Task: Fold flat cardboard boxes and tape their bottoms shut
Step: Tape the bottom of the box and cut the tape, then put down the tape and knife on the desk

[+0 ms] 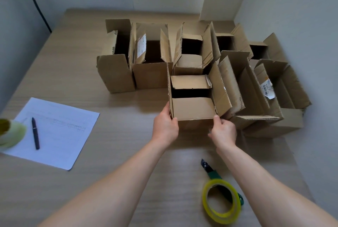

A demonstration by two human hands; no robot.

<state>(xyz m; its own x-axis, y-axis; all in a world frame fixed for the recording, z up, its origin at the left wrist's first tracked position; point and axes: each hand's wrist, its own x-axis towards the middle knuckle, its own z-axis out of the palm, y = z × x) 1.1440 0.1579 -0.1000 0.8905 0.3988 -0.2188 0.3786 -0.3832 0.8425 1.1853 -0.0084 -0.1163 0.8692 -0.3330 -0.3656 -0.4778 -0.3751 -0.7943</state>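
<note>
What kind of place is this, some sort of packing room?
Probably a small packing or box-assembly station. A person's left hand and right hand hold a cardboard box on a wooden table, more open boxes stand behind, and a tape dispenser lies nearby.

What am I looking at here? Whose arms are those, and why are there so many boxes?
A person wears a camera on their head, so you see their own arms from above. Their left hand and right hand grip the near corners of an open brown cardboard box standing on the wooden table. Behind it stand more open cardboard boxes. Nearby lie a yellow tape roll on a green dispenser, a white paper sheet and a dark pen on it.
</note>
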